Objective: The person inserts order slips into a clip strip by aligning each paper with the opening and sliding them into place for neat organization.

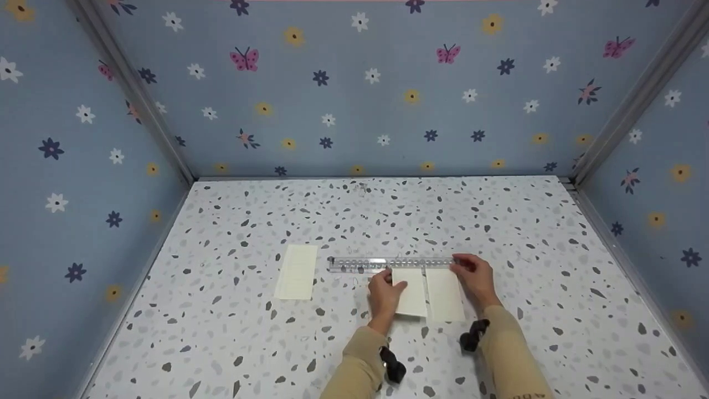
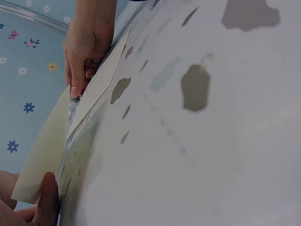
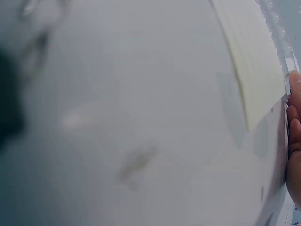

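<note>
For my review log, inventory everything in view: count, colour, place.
speckled table: 1, white-grey, below
wall panels: 3, blue floral, left/back/right
corner posts: 2, grey, back corners
ruler: 1, clear, mid-table
left paper: 1 piece or stack, pale yellow, left of ruler
middle paper: 1, pale yellow, nearside of ruler
right paper: 1, pale yellow, near ruler's right end
wrist cameras: 2, black, one per wrist
sleeves: 2, tan, forearms
left grip: 1, bare, pinching middle paper
right grip: 1, bare, holding ruler's right end
</note>
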Action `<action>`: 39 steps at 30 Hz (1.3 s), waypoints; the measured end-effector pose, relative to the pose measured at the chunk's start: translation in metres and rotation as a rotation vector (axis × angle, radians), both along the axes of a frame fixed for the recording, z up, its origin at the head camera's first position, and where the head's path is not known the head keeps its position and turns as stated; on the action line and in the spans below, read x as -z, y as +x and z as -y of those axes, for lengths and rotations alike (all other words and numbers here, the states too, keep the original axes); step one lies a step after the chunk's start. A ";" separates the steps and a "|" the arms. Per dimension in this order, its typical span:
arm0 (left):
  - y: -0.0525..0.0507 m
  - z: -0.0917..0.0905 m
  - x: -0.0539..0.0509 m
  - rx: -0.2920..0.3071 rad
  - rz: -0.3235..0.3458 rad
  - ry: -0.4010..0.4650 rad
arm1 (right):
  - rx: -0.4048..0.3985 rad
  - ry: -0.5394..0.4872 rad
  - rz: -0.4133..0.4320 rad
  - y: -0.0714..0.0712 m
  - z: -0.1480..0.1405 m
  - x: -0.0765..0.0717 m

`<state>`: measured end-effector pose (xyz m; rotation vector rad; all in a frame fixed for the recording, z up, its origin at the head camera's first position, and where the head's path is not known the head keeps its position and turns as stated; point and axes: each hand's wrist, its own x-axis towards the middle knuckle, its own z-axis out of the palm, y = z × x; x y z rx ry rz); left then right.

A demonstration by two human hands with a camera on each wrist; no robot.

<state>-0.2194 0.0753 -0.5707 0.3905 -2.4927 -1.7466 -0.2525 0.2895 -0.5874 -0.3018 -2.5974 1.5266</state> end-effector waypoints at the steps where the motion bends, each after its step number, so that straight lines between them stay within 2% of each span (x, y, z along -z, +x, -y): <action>1: 0.000 0.000 0.000 -0.001 0.003 0.002 | 0.002 -0.001 0.004 0.000 0.000 0.000; 8: 0.000 -0.003 -0.002 0.008 0.041 0.004 | 0.008 -0.002 0.008 0.000 0.001 -0.001; 13: 0.000 -0.004 -0.001 0.017 0.002 -0.017 | 0.003 -0.012 0.005 0.001 0.001 -0.001; 17: 0.000 -0.006 0.001 0.003 -0.014 -0.035 | 0.006 -0.014 0.027 0.001 0.001 -0.001; 28: 0.001 -0.008 0.001 -0.008 -0.013 -0.007 | 0.009 -0.007 0.034 0.001 0.000 -0.001; 33: 0.000 -0.009 0.001 0.004 -0.035 0.015 | 0.009 -0.012 0.040 0.001 0.001 -0.002; 39: 0.000 -0.008 0.000 0.025 -0.020 0.016 | 0.003 -0.015 0.014 0.001 0.001 -0.002</action>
